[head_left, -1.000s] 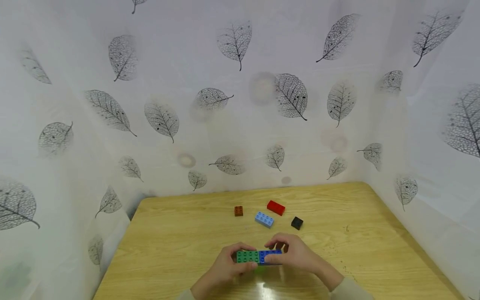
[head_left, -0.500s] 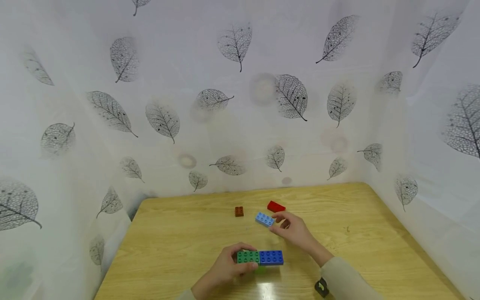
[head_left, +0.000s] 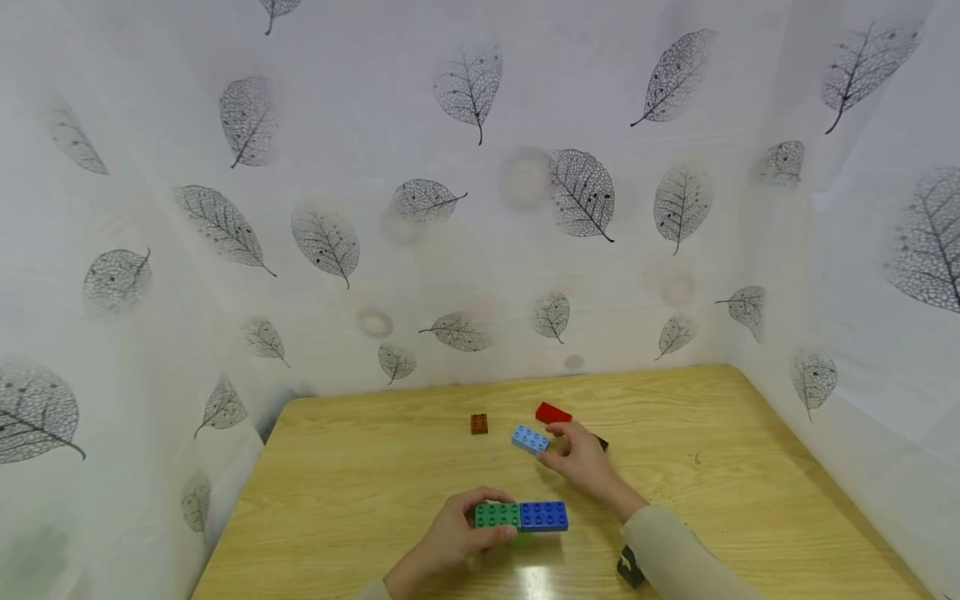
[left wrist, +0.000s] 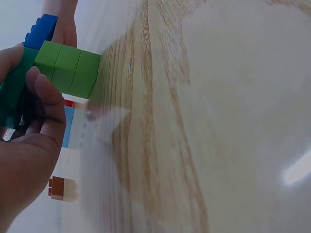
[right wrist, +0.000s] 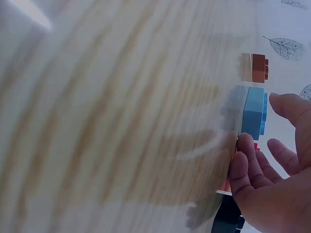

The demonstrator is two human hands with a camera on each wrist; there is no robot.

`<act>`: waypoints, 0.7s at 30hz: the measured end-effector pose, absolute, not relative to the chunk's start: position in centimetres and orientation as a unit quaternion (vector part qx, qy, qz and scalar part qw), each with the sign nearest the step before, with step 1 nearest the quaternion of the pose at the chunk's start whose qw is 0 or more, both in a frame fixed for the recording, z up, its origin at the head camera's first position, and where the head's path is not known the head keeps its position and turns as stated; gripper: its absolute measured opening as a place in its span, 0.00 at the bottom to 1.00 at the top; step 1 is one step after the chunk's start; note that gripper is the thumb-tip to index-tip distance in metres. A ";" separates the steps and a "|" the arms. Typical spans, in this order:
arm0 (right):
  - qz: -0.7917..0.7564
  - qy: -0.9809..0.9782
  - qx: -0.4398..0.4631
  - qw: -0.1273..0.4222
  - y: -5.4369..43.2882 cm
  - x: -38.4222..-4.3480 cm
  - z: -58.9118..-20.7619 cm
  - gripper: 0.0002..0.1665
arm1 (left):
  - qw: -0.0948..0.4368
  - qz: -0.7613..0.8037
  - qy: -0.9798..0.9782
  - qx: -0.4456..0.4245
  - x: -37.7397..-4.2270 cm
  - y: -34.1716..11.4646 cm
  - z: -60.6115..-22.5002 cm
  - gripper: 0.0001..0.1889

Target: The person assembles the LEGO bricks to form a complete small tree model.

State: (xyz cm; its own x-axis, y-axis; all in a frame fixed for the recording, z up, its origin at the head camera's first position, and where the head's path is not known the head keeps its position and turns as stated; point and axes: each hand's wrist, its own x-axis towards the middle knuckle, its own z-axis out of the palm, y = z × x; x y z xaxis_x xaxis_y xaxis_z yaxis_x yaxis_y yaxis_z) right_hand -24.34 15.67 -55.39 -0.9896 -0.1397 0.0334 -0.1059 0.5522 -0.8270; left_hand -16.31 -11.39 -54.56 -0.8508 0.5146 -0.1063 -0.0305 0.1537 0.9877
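Observation:
My left hand [head_left: 459,531] grips a dark green brick [head_left: 491,514] between thumb and fingers. A blue brick [head_left: 543,516] sits end to end with it on the right. In the left wrist view, a stack of light green bricks [left wrist: 68,69] stands upright on the table beneath them. My right hand [head_left: 583,457] reaches to the right end of a light blue brick [head_left: 530,438] lying studs up. In the right wrist view its fingers [right wrist: 246,150] are spread around that end of the light blue brick; whether they touch it I cannot tell.
A red brick [head_left: 553,412] lies behind the light blue one, partly hidden by the right hand. A small brown brick [head_left: 479,423] is at its left. A black brick [right wrist: 227,213] shows beside the right hand. Leaf-patterned sheets [head_left: 457,329] surround the wooden table [head_left: 337,475].
My right hand has left the blue brick and moved away from me to the light blue brick, shifting only slightly in the last half second. My left hand keeps its grip on the green brick.

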 end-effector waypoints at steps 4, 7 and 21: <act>-0.459 0.885 -0.071 0.018 15.5 -24.5 -55.4 0.33 | 0.218 0.633 0.723 0.169 -16.3 -11.4 -54.5 0.18; -0.453 0.889 -0.067 0.018 15.3 -24.5 -55.5 0.32 | 0.219 0.633 0.723 0.171 -16.3 -11.4 -54.5 0.18; -0.411 0.910 -0.060 -0.005 14.6 -25.0 -56.2 0.28 | 0.208 0.625 0.729 0.188 -16.4 -11.3 -54.5 0.17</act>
